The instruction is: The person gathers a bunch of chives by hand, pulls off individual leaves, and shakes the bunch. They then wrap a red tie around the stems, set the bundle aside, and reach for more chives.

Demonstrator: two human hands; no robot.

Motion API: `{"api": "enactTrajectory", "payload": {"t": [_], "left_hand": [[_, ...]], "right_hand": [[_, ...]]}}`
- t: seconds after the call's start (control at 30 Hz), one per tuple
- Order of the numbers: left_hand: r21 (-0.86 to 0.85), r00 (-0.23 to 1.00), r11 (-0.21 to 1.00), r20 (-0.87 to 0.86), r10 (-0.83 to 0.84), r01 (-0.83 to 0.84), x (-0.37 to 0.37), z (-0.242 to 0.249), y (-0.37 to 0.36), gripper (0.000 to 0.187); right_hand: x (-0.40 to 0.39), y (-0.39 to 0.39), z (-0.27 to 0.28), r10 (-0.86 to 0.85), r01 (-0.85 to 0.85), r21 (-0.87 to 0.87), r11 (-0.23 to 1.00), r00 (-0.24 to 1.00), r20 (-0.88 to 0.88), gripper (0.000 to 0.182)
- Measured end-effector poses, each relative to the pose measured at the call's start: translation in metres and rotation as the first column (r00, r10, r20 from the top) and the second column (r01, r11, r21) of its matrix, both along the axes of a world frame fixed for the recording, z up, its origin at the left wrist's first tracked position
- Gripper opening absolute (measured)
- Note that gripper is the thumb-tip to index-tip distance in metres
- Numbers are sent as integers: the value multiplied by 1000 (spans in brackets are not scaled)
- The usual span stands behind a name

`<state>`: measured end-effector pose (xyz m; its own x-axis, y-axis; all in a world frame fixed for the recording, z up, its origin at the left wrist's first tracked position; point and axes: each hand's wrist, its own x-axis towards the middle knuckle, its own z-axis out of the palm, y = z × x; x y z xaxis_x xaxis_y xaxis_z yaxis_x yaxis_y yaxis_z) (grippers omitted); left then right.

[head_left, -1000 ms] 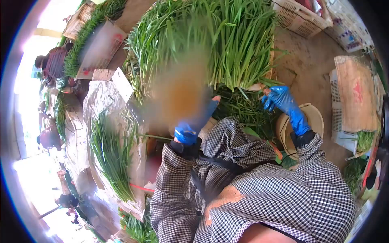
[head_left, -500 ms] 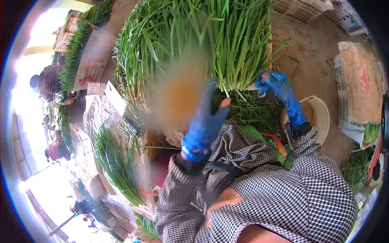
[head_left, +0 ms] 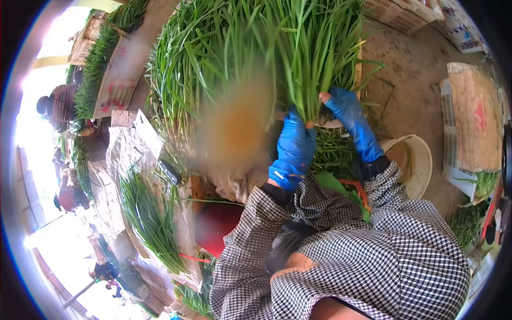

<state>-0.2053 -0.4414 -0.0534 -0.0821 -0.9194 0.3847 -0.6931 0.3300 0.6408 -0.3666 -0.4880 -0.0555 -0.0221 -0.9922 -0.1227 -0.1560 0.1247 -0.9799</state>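
Long flat green stalks, which look like garlic chives [head_left: 306,74], lie in a thick layer with their pale ends toward me. My left hand [head_left: 295,149], in a blue glove, is closed around the cut ends of one bunch. At the bunch's right side, my right hand [head_left: 354,122], also gloved in blue, grips it with the thumb on top. The right thumb's tip is bare through the glove, and the other right fingers are largely hidden behind the stalks. Loose green trimmings [head_left: 333,149] lie below the hands. A blurred brown spot covers the area left of them.
A whitish bucket [head_left: 421,165] stands to the right. Beyond it is a crate [head_left: 450,122] topped with cardboard. Tied greens [head_left: 149,218] rest on plastic sheeting at left, near a dark-handled tool [head_left: 169,172]. Other people [head_left: 64,106] are at the far left.
My left hand has moved right and closed on the bunch's ends, from an open pose. My right hand has shifted slightly left against the stalks, which are now gathered more tightly.
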Motion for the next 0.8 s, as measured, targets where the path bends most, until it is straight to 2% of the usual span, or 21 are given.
{"api": "enactTrajectory", "payload": {"t": [0.03,0.07,0.1,0.17,0.2,0.23,0.27,0.3,0.33,0.37,0.4,0.43,0.47,0.5,0.53,0.6,0.63,0.7,0.73,0.77,0.8], "left_hand": [[-22,1000,999,13,-24,24,-8,1,2,46],[-94,997,993,-13,-79,77,-17,-1,1,47],[-93,997,993,-13,-74,72,-24,-3,3,47],[154,996,984,-7,-93,93,-40,-4,10,51],[10,991,993,-68,-118,119,-46,-7,10,55],[11,990,993,-68,-120,121,-46,-3,12,55],[115,979,976,-106,-174,186,-45,3,18,54],[219,962,942,-155,-223,253,-43,9,22,54],[220,962,942,-155,-223,253,-37,15,24,54],[265,948,917,-191,-253,298,-29,21,25,52],[308,931,886,-229,-284,346,-21,28,24,50],[377,939,877,-279,-199,298,-12,39,22,45],[402,863,872,-503,-46,281,-6,39,16,46],[428,720,863,-684,117,267,-3,39,9,46],[428,719,864,-685,118,266,-6,44,2,46],[396,537,825,-832,138,403,-14,53,-10,50],[389,537,826,-834,128,407,-20,53,-22,50],[571,806,760,-581,108,309,-37,51,-40,57],[489,722,782,-688,73,387,-41,38,-46,52],[482,720,781,-691,60,397,-42,35,-53,52],[573,731,726,-667,144,381,-38,32,-56,46]], "right_hand": [[3,3,5,-16,15,7,1000,982,187,54],[1,2,-2,-13,11,15,1000,983,184,54],[-4,2,-14,-1,0,5,1000,992,130,51],[-9,1,-19,6,-6,-2,1000,997,72,49],[-12,1,-21,-3,2,2,1000,996,90,49],[-13,1,-20,-10,9,10,1000,994,109,48],[-16,2,-18,-11,10,13,1000,994,109,48],[-19,1,-13,1,-12,58,998,982,190,48],[-20,1,-11,12,-39,92,995,961,276,48],[-23,-1,-14,10,-37,93,995,961,277,48],[-29,-2,-18,34,-45,44,998,973,226,48],[-32,-1,-21,55,-55,-3,998,984,172,49],[-34,0,-14,68,-73,62,995,993,92,50],[-33,2,-14,71,-77,64,995,993,94,50],[-32,2,-13,63,-65,71,995,997,37,51],[-25,4,-12,56,-55,64,996,998,-15,51],[-22,8,-13,81,-76,55,996,993,-84,46],[-16,15,-16,92,-84,57,995,983,-158,41],[-12,14,-16,143,-120,135,984,974,-177,46],[-5,11,1,193,-153,208,966,963,-191,52],[-9,23,20,161,-157,37,987,952,-262,62]]}}
